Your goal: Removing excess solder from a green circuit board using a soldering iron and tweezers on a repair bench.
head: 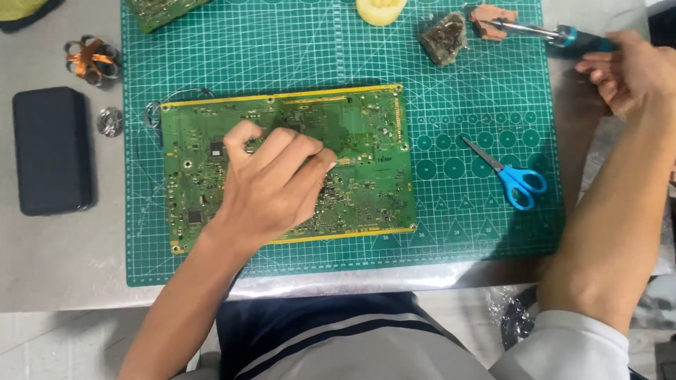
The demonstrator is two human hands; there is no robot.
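Head camera looks straight down on a grey, dull-metal bench (pixel 63 246) covered in the middle by a green cutting mat (pixel 479 232) ruled with a fine pale grid and printed circles. On the mat lies a large rectangular circuit board (pixel 366 169), green with yellow edge strips, its surface crowded with tiny solder points and small dark chips. The left hand (pixel 271 186) rests palm-down on the middle of the board, fingers curled together and thumb tucked toward them, the forearm running in from the lower left; whether it pinches anything under the fingertips cannot be told. The right hand (pixel 627 70) is at the upper right edge, well apart from the left, fingers loosely bent and touching the teal handle of a soldering iron (pixel 542 32), whose slim metal shaft points left onto a reddish-brown block (pixel 491 17). Just beside that block sits a rough, grey-brown lump (pixel 443 39), tangled like wire wool. Blue-handled scissors (pixel 510 176) lie closed on the mat, right of the board. A pale yellow rounded piece (pixel 380 10) sits at the top edge. Off the mat to the left are a dark, smooth rectangular case (pixel 51 149), a copper-wound coil (pixel 91 60) and a small shiny metal spool (pixel 110 121).
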